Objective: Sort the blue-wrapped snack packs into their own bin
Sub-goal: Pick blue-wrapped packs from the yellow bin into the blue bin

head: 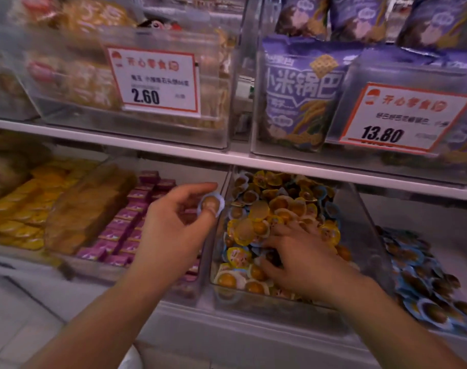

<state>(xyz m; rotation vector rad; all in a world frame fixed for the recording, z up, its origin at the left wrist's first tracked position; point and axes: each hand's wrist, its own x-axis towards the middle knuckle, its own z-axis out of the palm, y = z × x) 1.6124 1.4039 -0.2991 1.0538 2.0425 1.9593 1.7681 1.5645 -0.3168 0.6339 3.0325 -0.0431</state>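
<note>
The left hand is raised over the seam between two clear bins on the lower shelf, its thumb and forefinger pinching one round blue pack with a brown centre; the other fingers curl loosely beneath. That pack is held in the air just left of the middle bin, near its upper left corner and clear of the heap. The right hand lies palm down inside the middle bin, fingers spread and resting on the mixed packs, a jumble of yellow-wrapped and blue-wrapped rounds; whether it has hold of any I cannot tell, as the fingertips sink among the wrappers. To the right, a neighbouring bin holds a pile made up of blue packs alone, well apart from both hands. To the left of the middle bin sits a bin of small purple boxes, and beyond it tan packets and yellow packs. On the upper shelf stand purple bags behind a price tag reading 13.80, and a tag reading 2.60 fronts a bin of pale snacks.
</note>
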